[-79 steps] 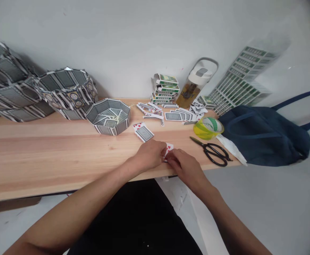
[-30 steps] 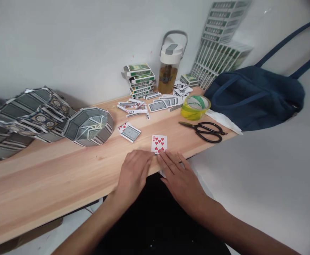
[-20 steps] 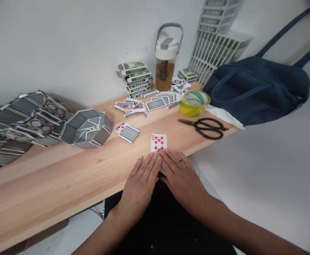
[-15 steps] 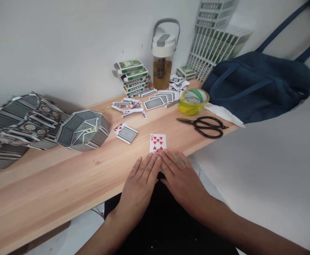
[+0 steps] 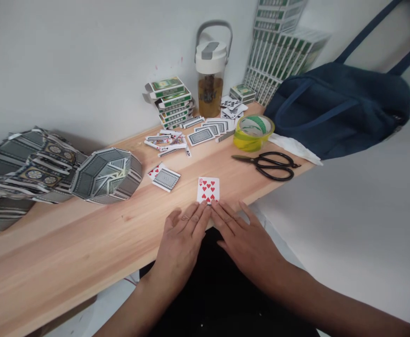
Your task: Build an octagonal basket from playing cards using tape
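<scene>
A ten of hearts playing card lies face up near the front edge of the wooden table. My left hand touches its near end with outstretched fingertips. From the other side my right hand also lays its fingertips on that end, close beside the left ones. Both hands are open, fingers long and flat; the near border of the card is partly hidden under them. Two overlapping cards, a patterned back over a red-suited face, lie to the left. Scissors with black handles rest to the right.
Woven card constructions stand at the left. Behind are folded cards, face-down cards, stacked card boxes, a drink bottle and yellow tape. A blue bag and piled boxes occupy the right back.
My fingertips have slid slightly back toward the card's near edge, so a bit more of the ten of hearts shows. The view has shifted a little.
</scene>
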{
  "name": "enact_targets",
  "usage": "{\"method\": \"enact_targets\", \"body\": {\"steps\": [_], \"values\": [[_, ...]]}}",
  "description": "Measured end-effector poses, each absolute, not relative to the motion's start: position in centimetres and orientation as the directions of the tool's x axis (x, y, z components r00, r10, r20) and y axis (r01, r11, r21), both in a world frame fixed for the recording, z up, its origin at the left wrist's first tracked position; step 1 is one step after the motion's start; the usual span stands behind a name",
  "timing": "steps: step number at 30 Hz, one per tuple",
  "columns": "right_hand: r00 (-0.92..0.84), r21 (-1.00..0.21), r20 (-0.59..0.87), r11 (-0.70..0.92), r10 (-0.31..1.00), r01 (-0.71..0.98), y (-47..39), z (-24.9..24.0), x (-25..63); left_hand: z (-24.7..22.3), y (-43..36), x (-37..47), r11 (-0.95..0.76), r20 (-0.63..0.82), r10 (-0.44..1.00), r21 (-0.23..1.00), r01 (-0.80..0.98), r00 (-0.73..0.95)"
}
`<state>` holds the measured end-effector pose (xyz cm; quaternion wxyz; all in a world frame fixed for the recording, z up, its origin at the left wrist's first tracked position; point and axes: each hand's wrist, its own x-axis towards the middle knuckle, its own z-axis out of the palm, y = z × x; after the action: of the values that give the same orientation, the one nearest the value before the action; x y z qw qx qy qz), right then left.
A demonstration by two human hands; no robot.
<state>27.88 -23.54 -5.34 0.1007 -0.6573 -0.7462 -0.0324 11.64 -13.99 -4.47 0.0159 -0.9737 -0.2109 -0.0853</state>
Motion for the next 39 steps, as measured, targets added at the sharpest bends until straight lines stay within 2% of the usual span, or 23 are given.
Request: {"method": "enact_targets", "body": {"steps": [9, 17, 27, 39], "values": [[-0.088, -0.132, 0.148, 0.108, 0.985, 0.985, -23.2, -4.1, 28.0, -4.6, -15.0, 12.0, -0.882, 0.153, 0.459, -0.039, 0.469, 0.875], [-0.088, -0.166, 0.240, 0.130, 0.967, 0.977, -22.6, -5.0, 27.7, -4.6, -14.9, 12.1, -0.888, 0.175, 0.447, -0.035, 0.459, 0.877], [-0.124, -0.113, 0.312, 0.167, 0.942, 0.979, -22.5, -4.5, 27.9, -4.6, -14.2, 12.2, -0.910, 0.181, 0.402, -0.034, 0.414, 0.898], [-0.087, -0.141, 0.216, 0.119, 0.972, 0.983, -22.8, -4.7, 28.1, -4.8, -14.7, 11.5, -0.851, 0.172, 0.504, -0.067, 0.521, 0.846]]}}
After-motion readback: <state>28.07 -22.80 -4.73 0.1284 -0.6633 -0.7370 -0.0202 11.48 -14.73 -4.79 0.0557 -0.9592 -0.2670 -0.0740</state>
